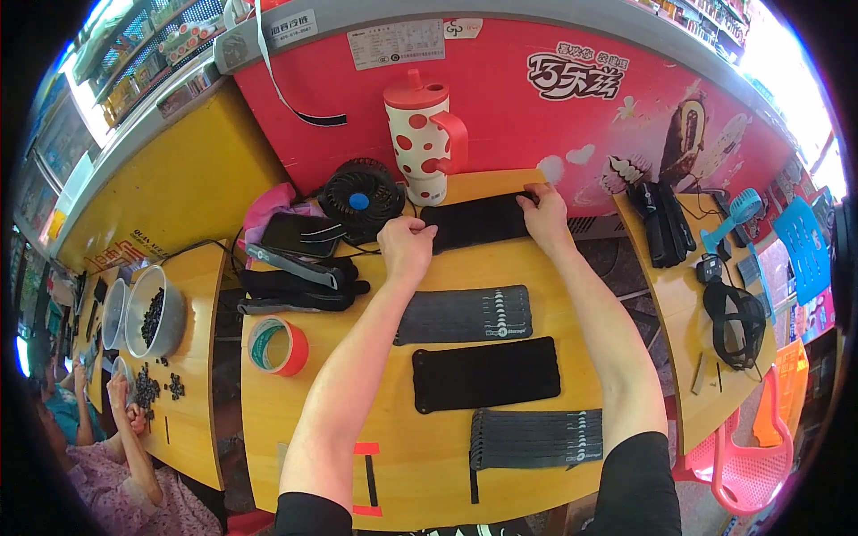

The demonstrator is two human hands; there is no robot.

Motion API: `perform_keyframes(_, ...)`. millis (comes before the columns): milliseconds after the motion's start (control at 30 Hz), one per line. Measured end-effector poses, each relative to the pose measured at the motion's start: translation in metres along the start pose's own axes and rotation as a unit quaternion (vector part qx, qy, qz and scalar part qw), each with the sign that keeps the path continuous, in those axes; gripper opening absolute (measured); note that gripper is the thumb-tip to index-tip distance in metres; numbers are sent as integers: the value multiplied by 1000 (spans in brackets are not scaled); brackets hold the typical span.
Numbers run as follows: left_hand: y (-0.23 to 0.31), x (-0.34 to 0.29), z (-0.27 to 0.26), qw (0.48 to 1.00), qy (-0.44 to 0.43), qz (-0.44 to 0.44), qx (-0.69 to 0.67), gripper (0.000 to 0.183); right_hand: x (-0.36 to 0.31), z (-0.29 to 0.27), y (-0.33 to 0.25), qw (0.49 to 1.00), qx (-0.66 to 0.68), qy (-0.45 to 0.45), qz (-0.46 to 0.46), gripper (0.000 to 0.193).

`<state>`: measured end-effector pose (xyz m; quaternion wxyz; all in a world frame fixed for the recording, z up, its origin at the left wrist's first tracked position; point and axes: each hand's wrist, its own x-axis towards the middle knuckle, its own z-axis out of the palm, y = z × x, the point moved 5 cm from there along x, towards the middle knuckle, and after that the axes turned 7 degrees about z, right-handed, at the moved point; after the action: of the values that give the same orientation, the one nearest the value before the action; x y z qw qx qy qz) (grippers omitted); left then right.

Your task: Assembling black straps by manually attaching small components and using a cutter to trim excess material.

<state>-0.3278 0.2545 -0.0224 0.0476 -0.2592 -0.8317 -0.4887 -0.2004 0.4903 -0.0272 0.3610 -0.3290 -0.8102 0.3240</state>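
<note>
While left hand (407, 250) and right hand (545, 219) pinch its ends, black rectangle (480, 223) looks matte
Ribbed grey straps (447, 314) nearby, white lettering (517, 331).

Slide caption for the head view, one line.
Left hand and right hand at opposite ends of a black strap bundle on a yellow table.

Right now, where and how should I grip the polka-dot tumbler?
Best by the red handle, probably coming from the right: the tumbler stands upright, and the handle juts out as a loop on that side.
</note>
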Motion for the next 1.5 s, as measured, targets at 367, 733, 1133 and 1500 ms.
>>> perform_keyframes(367, 10, -8, -7, 991, 16, 120, 58, 22, -8, -3, -11, 976, -184, 41, -109, 24)
perform_keyframes(733, 61, -171, -116, 906, -330, 70, 255, 48, -214, -129, -76, 892, -346, -266, -116, 69)
perform_keyframes(1133, 49, -186, -111, 977, -177, -42, -113, 32, -218, -132, -82, 973, 134, -189, -9, 22)
perform_keyframes(1500, 12, -106, -111, 924, -159, -190, -291, 11, -131, -71, -65, 922, 327, -183, 96, 16)
